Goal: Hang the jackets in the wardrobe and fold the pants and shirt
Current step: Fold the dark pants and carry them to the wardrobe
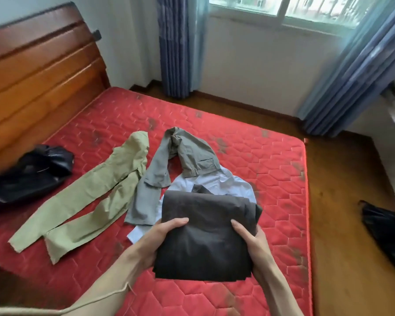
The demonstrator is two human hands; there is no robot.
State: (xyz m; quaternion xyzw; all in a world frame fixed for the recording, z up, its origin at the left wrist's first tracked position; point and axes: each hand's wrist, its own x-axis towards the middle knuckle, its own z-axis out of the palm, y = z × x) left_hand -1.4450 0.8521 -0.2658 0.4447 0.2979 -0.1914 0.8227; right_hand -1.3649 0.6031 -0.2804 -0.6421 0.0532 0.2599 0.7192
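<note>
Your left hand [162, 236] and right hand [251, 242] grasp opposite edges of the dark folded garment [205, 233], thumbs laid on top and fingers curled beneath. You hold this compact rectangle near the foot of the red mattress [249, 137]; whether it rests on the mattress or hangs just above it cannot be told. It appears to be one pair of pants, already folded.

Still unfolded, as far as can be seen:
- The khaki pants [89, 195] lie spread flat to the left, legs pointing toward you.
- The grey-green pants [164, 169] lie bent and crumpled beside them, partly over the light blue shirt [205, 181].
- The shirt lies under both the grey-green pants and the folded garment, with only its upper part showing.

A black jacket [30, 174] is heaped by the wooden headboard [39, 71], not yet hung; the wardrobe is not in view. A dark item [385, 233] lies on the wooden floor to the right; what it is cannot be told.

The task is judged to be at an early stage: one fold done, two pants, the shirt and the hanging left.
</note>
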